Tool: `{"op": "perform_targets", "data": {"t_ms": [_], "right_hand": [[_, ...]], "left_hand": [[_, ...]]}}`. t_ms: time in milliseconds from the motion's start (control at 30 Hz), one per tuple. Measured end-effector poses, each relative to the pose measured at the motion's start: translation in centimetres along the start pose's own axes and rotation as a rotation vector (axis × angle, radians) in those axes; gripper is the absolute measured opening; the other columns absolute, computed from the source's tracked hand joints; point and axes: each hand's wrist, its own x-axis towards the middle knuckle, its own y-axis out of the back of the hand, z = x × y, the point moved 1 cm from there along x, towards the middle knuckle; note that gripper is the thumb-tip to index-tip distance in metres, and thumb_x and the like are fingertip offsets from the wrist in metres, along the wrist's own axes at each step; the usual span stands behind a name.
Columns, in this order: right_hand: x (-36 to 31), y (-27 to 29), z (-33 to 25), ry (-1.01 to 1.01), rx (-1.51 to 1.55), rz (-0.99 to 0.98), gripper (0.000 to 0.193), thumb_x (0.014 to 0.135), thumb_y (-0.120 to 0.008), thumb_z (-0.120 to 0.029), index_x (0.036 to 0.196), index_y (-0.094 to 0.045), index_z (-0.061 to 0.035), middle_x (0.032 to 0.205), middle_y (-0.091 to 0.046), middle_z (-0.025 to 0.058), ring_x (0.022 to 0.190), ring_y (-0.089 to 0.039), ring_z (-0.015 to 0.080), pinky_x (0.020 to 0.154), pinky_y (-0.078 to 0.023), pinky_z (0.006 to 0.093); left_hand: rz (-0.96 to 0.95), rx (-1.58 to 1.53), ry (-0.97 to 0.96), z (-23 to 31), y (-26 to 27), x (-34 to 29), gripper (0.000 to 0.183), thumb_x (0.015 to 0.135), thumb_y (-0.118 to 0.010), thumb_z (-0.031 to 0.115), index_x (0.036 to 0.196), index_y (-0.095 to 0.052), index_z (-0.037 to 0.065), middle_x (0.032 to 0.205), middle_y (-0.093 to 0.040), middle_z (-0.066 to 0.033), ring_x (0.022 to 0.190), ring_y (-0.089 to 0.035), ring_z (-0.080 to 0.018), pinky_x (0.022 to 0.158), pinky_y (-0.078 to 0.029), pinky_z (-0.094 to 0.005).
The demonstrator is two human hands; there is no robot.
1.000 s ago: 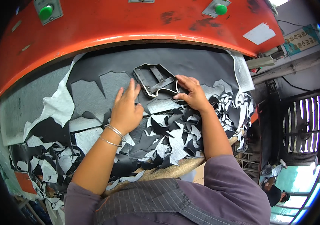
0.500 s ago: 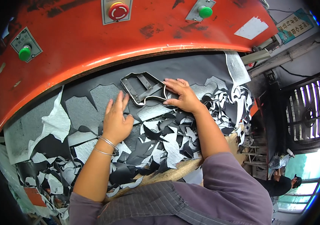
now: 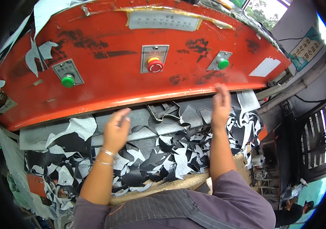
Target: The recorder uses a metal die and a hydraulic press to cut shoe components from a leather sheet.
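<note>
Both my left hand [image 3: 116,129] and right hand [image 3: 221,104] hover open and empty, clear of the metal cutting die [image 3: 165,111] lying under the orange press head [image 3: 140,57].

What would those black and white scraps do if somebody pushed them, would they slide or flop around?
The scraps would probably flop and crumple: they look thin, curled and jaggedly cut. They seem light, lying loosely heaped on each other, so a push would likely scatter them. Some already hang over the table edge, so they might fall.

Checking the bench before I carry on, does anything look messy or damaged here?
Yes. Black and grey offcuts litter the bench below both hands, and the orange press head has chipped paint and torn tape.
</note>
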Motion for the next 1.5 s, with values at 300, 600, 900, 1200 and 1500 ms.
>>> {"op": "perform_targets", "data": {"t_ms": [300, 600, 900, 1200, 1500], "right_hand": [[11.0, 1.0, -9.4, 0.351, -0.61, 0.859, 0.061, 0.099, -0.046, -0.041, 0.142, -0.034, 0.0005, 0.147, -0.03, 0.0256, 0.139, -0.024, 0.0387, 0.112, -0.021, 0.0455], [-17.0, -5.8, -17.7, 0.215, -0.401, -0.932, 0.056, 0.07, -0.081, -0.035, 0.11, -0.062, -0.001, 0.104, -0.064, 0.0155, 0.098, -0.06, 0.0334, 0.085, -0.048, 0.0401], [-24.9, -7.2, -16.3, 0.326, -0.618, -0.795, 0.037, 0.055, -0.079, -0.016, 0.086, -0.061, -0.0057, 0.088, -0.061, 0.0083, 0.086, -0.06, 0.0256, 0.075, -0.051, 0.0353], [-9.6, -6.9, -12.0, -0.162, -0.558, -1.169, 0.053, 0.071, -0.077, -0.039, 0.119, -0.064, -0.0185, 0.118, -0.063, 0.0126, 0.103, -0.061, 0.0341, 0.081, -0.052, 0.043], [1.8, -9.4, 2.3, 0.065, -0.514, -1.018, 0.067, 0.061, -0.082, -0.025, 0.124, -0.06, -0.0147, 0.13, -0.044, 0.021, 0.122, -0.043, 0.0389, 0.104, -0.037, 0.0415]], "left_hand": [[0.464, 0.802, -0.488, 12.3, 11.2, 1.9, 0.019, 0.089, -0.057, 0.008, 0.071, -0.054, 0.004, 0.072, -0.052, -0.0111, 0.071, -0.052, -0.0282, 0.064, -0.04, -0.0366], [-0.395, 0.431, -0.044, 11.8, 4.8, -19.3, 0.029, 0.075, -0.075, 0.027, 0.094, -0.067, 0.008, 0.087, -0.061, -0.0088, 0.086, -0.061, -0.0293, 0.073, -0.049, -0.039], [-0.212, 0.608, -0.033, 11.0, 0.8, -25.0, 0.04, 0.065, -0.078, 0.015, 0.1, -0.062, 0.005, 0.093, -0.056, -0.0111, 0.092, -0.053, -0.0321, 0.082, -0.045, -0.04], [-0.9, 0.523, 0.191, 10.0, 2.8, -13.6, 0.037, 0.085, -0.061, 0.047, 0.094, -0.072, 0.013, 0.086, -0.07, -0.0135, 0.083, -0.067, -0.0315, 0.072, -0.053, -0.0428], [-0.333, 0.463, -0.405, -2.5, -5.4, -3.0, 0.053, 0.084, -0.067, 0.029, 0.127, -0.054, 0.0, 0.136, -0.052, -0.0162, 0.129, -0.045, -0.033, 0.107, -0.036, -0.0414]]}}
